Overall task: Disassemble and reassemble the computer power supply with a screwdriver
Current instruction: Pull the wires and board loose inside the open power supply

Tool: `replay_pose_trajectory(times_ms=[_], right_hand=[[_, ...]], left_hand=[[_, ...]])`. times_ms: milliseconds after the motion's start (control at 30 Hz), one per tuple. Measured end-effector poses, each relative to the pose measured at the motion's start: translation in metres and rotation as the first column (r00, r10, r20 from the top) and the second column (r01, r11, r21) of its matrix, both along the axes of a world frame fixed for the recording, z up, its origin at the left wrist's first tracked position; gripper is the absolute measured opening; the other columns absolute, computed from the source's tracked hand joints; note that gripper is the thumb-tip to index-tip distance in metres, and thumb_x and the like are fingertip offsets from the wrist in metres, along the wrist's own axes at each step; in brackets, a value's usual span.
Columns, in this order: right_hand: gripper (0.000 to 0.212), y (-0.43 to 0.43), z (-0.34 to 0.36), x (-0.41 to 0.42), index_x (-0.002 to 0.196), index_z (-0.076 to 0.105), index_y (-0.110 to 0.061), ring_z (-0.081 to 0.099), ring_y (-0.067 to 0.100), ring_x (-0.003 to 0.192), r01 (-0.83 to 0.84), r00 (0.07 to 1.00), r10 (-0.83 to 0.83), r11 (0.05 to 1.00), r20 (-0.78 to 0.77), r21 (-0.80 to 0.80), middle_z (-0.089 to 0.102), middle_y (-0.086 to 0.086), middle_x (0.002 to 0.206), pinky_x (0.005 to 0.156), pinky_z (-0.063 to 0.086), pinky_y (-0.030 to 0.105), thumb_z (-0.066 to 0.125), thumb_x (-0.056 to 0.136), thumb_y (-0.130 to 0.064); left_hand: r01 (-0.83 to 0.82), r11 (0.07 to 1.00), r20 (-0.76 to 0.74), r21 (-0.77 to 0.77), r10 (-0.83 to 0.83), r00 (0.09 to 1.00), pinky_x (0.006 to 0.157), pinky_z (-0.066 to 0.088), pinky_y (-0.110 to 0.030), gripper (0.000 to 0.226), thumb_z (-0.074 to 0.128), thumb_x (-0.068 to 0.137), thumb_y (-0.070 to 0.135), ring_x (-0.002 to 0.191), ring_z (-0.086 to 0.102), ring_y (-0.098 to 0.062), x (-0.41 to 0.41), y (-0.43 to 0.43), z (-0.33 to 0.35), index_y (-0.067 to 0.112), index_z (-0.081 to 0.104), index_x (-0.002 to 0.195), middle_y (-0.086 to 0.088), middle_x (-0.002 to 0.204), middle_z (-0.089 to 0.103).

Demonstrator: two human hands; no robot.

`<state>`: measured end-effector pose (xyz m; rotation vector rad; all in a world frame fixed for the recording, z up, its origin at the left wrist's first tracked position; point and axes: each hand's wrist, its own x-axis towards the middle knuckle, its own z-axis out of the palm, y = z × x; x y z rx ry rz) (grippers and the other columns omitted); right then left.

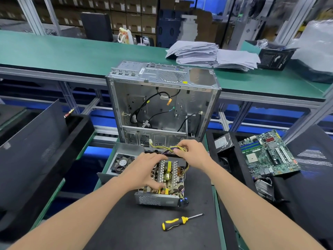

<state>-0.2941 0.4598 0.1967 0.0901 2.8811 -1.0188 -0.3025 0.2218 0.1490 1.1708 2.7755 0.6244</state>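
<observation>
- The power supply [167,175] sits lid-off in the middle of the black mat [137,226], just in front of the computer case [162,105]. Its circuit board, heat sinks and coils are exposed.
- Its metal shell looks stiff and fairly heavy, so the perforated front wall and the side walls are probably the safe places to grasp. The board parts look fragile and the sheet-metal edges could be sharp.
- The wire bundle [162,147], yellow and purple, leaves the far end of the unit. It is soft and springy, and tugging it would likely strain the solder joints.
- The left hand [144,170] lies spread over the left part of the board, fingers fairly straight, steadying it. I cannot tell whether any fingertip hooks under an edge.
- The right hand [192,154] pinches the wire bundle between curled fingers and thumb at the unit's far end.
- The lid with its fan [122,163] lies just left of the unit, inside facing up.
- The screwdriver [180,221], with a yellow and black handle, lies untouched on the mat nearer the person.
- A motherboard [266,154] rests in the black tray to the right, well apart from the unit.
- A stack of papers [207,53] lies on the green bench behind the case.
</observation>
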Motion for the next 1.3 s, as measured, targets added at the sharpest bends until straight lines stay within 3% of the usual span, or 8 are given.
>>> replay_pose_trajectory(times_ms=[200, 300, 400, 633, 833, 1033, 1200, 1300], right_hand=[[0.015, 0.01, -0.003, 0.006, 0.105, 0.045, -0.036, 0.067, 0.02, 0.08, 0.026, 1.0, -0.027, 0.99, 0.008, 0.141, 0.073, -0.005, 0.078, 0.078, 0.059, 0.044, 0.045, 0.107, -0.05], [0.008, 0.011, -0.001, 0.008, 0.105, 0.044, -0.035, 0.067, 0.027, 0.066, 0.046, 0.999, -0.047, 0.998, 0.009, 0.051, 0.072, 0.008, 0.081, 0.063, 0.06, 0.044, 0.05, 0.108, -0.04], [0.008, 0.01, -0.003, 0.01, 0.104, 0.047, -0.03, 0.065, 0.026, 0.047, 0.12, 0.993, -0.118, 0.985, 0.023, -0.122, 0.068, 0.024, 0.086, 0.041, 0.051, 0.03, 0.053, 0.107, -0.026], [0.013, 0.005, -0.014, 0.009, 0.098, 0.051, -0.019, 0.069, 0.02, 0.045, 0.246, 0.965, -0.256, 0.956, -0.049, -0.158, 0.067, 0.013, 0.086, 0.045, 0.055, 0.034, 0.049, 0.108, -0.028], [0.007, 0.006, -0.026, 0.005, 0.107, 0.043, -0.028, 0.067, 0.027, 0.07, 0.173, 0.978, -0.185, 0.978, -0.101, -0.115, 0.072, 0.004, 0.079, 0.066, 0.05, 0.036, 0.039, 0.111, -0.033], [0.015, 0.006, -0.034, 0.006, 0.102, 0.048, -0.033, 0.048, 0.019, 0.067, 0.13, 0.984, -0.158, 0.951, -0.082, -0.279, 0.067, 0.008, 0.093, 0.067, 0.044, 0.036, 0.037, 0.111, -0.029], [0.014, 0.001, -0.037, 0.008, 0.108, 0.052, -0.032, 0.055, 0.018, 0.063, 0.114, 0.985, -0.146, 0.947, -0.087, -0.3, 0.062, 0.001, 0.078, 0.073, 0.06, 0.049, 0.039, 0.111, -0.027], [0.014, 0.001, -0.036, 0.009, 0.108, 0.053, -0.031, 0.054, 0.019, 0.06, 0.116, 0.987, -0.145, 0.943, -0.073, -0.312, 0.061, 0.002, 0.081, 0.065, 0.059, 0.046, 0.04, 0.112, -0.025]], left_hand=[[-0.009, 1.0, 0.055, -0.008, 0.009, 0.998, 0.102, 0.046, -0.033, 0.082, 0.08, 0.071, 0.062, 0.125, 0.053, -0.01, -0.005, 0.0, -0.005, 0.036, 0.043, 0.139, 0.016, 0.138, 0.056], [0.006, 1.0, 0.051, -0.021, -0.005, 0.999, 0.102, 0.046, -0.032, 0.081, 0.08, 0.072, 0.061, 0.125, 0.052, -0.008, -0.006, 0.002, -0.008, 0.035, 0.041, 0.138, 0.016, 0.138, 0.054], [0.004, 1.0, 0.05, -0.02, -0.003, 0.999, 0.102, 0.047, -0.034, 0.079, 0.08, 0.073, 0.06, 0.125, 0.052, -0.009, -0.006, 0.006, -0.007, 0.033, 0.042, 0.137, 0.015, 0.139, 0.054], [0.005, 0.999, 0.083, -0.043, -0.001, 0.997, 0.098, 0.051, -0.041, 0.082, 0.075, 0.078, 0.062, 0.121, 0.056, -0.013, -0.003, 0.01, -0.004, 0.03, 0.039, 0.144, 0.014, 0.142, 0.047], [-0.057, 0.998, 0.157, -0.01, 0.058, 0.986, 0.105, 0.04, -0.025, 0.109, 0.073, 0.078, 0.063, 0.132, 0.044, -0.01, 0.003, 0.003, -0.016, 0.03, 0.014, 0.164, 0.011, 0.148, 0.044], [-0.084, 0.993, 0.172, 0.08, 0.069, 0.983, 0.109, 0.043, -0.03, 0.094, 0.074, 0.072, 0.063, 0.129, 0.045, 0.0, 0.007, -0.004, -0.021, 0.032, 0.036, 0.151, 0.017, 0.142, 0.046], [-0.137, 0.981, 0.223, 0.136, 0.104, 0.969, 0.1, 0.045, -0.022, 0.096, 0.082, 0.066, 0.057, 0.117, 0.047, 0.007, 0.009, -0.001, -0.023, 0.034, 0.03, 0.144, 0.02, 0.133, 0.041], [-0.16, 0.979, 0.238, 0.129, 0.126, 0.963, 0.098, 0.046, -0.023, 0.093, 0.083, 0.063, 0.057, 0.116, 0.046, 0.008, 0.009, 0.001, -0.023, 0.034, 0.031, 0.137, 0.021, 0.126, 0.039]])
